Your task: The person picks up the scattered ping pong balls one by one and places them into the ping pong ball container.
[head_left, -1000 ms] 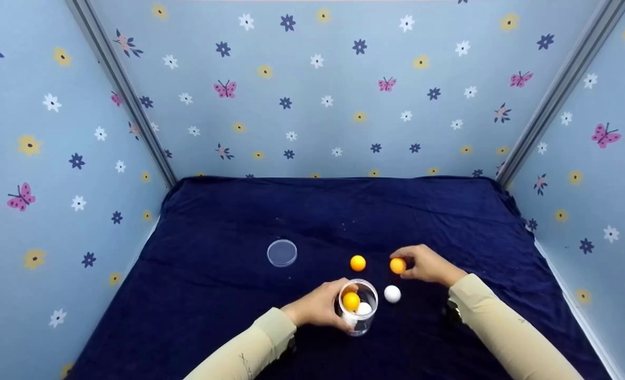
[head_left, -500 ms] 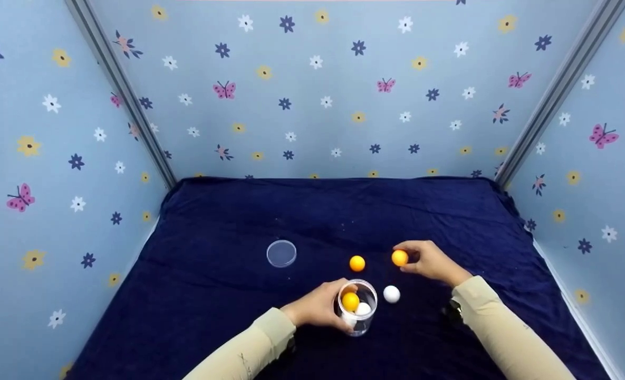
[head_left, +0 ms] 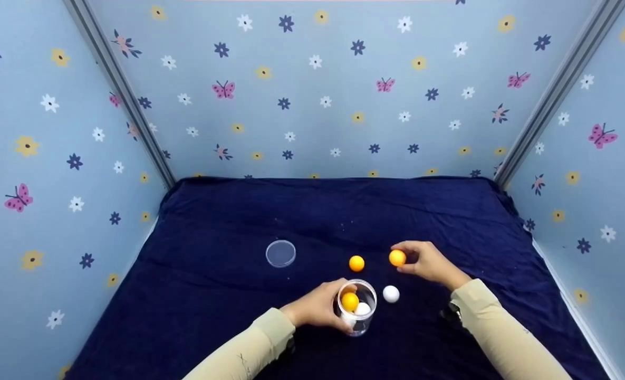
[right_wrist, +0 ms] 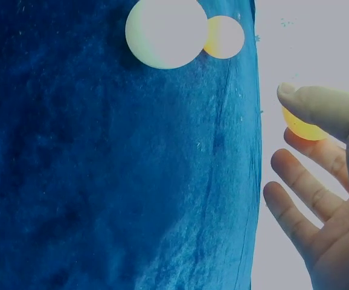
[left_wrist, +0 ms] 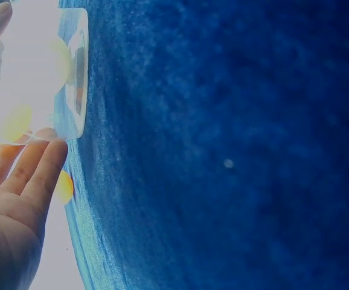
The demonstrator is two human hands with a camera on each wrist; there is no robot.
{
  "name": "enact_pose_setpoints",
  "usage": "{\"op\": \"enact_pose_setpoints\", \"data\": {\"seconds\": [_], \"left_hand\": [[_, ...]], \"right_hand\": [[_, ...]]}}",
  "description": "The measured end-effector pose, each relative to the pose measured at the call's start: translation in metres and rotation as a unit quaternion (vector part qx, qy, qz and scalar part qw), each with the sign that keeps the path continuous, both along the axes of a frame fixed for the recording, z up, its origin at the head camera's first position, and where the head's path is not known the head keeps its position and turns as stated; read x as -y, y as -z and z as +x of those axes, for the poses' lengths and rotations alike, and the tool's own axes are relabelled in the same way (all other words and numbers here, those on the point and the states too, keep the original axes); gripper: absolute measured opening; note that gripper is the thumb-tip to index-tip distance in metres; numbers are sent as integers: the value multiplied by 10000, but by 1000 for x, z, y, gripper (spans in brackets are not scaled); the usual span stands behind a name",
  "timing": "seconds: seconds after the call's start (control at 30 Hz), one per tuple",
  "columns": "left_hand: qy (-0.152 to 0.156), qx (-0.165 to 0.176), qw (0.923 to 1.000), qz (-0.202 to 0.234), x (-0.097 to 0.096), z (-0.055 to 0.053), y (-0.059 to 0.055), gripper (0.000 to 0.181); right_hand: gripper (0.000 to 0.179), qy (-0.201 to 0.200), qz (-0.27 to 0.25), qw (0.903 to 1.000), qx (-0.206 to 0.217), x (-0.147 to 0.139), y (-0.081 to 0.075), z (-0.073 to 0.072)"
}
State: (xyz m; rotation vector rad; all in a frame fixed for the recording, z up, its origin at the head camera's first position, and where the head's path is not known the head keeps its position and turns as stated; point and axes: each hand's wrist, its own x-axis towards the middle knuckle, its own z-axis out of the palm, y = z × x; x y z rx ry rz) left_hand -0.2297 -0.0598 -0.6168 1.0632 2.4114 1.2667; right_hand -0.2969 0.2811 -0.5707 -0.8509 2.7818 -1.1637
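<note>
A clear round jar (head_left: 361,328) stands on the dark blue cloth, its mouth uncovered. My left hand (head_left: 318,306) grips the jar from its left side, thumb and fingers around the wall. Inside it show an orange ball (head_left: 349,302) and white balls (head_left: 362,309); how many lie lower down I cannot tell. To the right and farther back, my right hand (head_left: 429,262) pinches another orange ball (head_left: 397,257) between thumb and forefinger, raised off the cloth. In the right wrist view the thumb partly covers this held ball (right_wrist: 305,128), and the other fingers are spread.
One loose orange ball (head_left: 356,263) lies behind the jar, and a white ball (head_left: 391,294) sits just right of it. A clear round lid (head_left: 280,254) lies flat at the back left. Flower-patterned walls (head_left: 312,89) enclose the cloth-covered table (head_left: 212,221) on three sides.
My right hand has lifted the orange ball up off the cloth, shifting slightly right and then a little left. The left hand and jar have stayed in place.
</note>
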Motion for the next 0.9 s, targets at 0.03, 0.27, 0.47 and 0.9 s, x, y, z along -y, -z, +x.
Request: {"op": "enact_pose_setpoints", "data": {"seconds": [0.03, 0.27, 0.47, 0.9], "left_hand": [[-2, -10, 10000, -16, 0, 0, 0, 81], [-5, 29, 10000, -10, 0, 1, -1, 80], [2, 65, 10000, 52, 0, 1, -1, 81], [-47, 47, 10000, -37, 0, 1, 0, 80]], "right_hand": [[48, -12, -6, 10000, -16, 1, -1, 1], [49, -68, -6, 10000, -42, 9, -9, 6], [48, -137, -163, 9997, -110, 14, -14, 11], [48, -436, -407, 9978, -277, 28, -24, 22]]}}
